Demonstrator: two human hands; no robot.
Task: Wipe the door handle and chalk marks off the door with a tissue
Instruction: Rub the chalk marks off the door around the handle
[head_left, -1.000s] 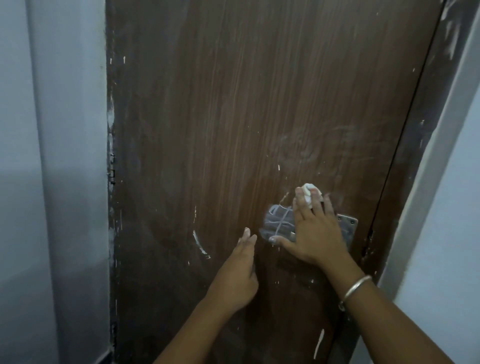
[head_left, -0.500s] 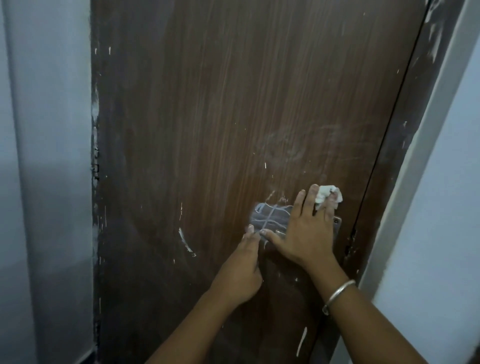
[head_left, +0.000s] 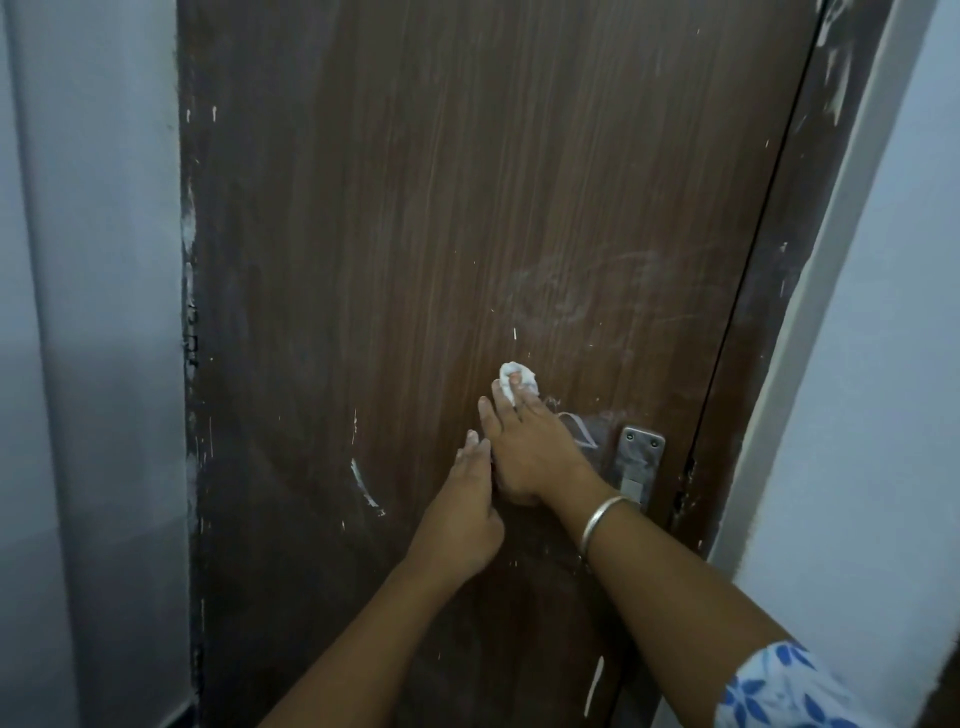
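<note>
Pressing a crumpled tissue (head_left: 514, 382) against the door (head_left: 467, 208) under the flat right hand (head_left: 530, 452), near chalk marks (head_left: 576, 432); resting the left hand (head_left: 462, 514) flat alongside.

I see only part of the tissue (head_left: 521, 378); the rest lies under the right hand's (head_left: 530, 452) fingertips. Behind those fingers the chalk marks (head_left: 582, 435) are mostly covered. Below them, the wrist hides the metal plate's (head_left: 642, 460) lower end.

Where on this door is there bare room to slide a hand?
Free: the door above the tissue, and between its left edge and the curved white streak. Crowded: beside the metal handle plate, where the left hand, right hand and chalk lines sit.
</note>
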